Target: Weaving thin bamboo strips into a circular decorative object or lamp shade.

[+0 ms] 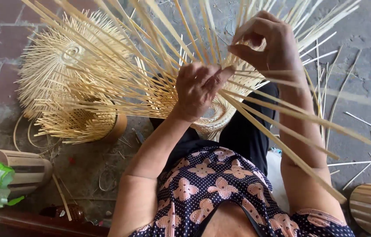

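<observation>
Weaving step in hand: a half-made bamboo basket (214, 120) sits on the person's lap, its woven base toward the body and its loose splints fanning up and outward, away from the body toward the upper edge of the floor. Left hand (198, 87) clenched on the weave near the rim, fingers curled over several splints and thumb pressing them down. Right hand (266, 41) raised above it, thumb and forefinger pinching one thin splint at the top of the fan. Long flat splints (282, 131) run from the working point down and right, their long axis diagonal toward the lower right corner of the floor; others shoot up-left. My reading: one splint is being bent over and threaded between its neighbours. The next move calls for holding tension with the left while the right guides the strip through the gap without kinking it. Stack of unfinished baskets (69, 79) stands on the concrete floor (365, 30) toward its left edge; a slatted wooden mould (23, 169) lies at lower left.
</observation>
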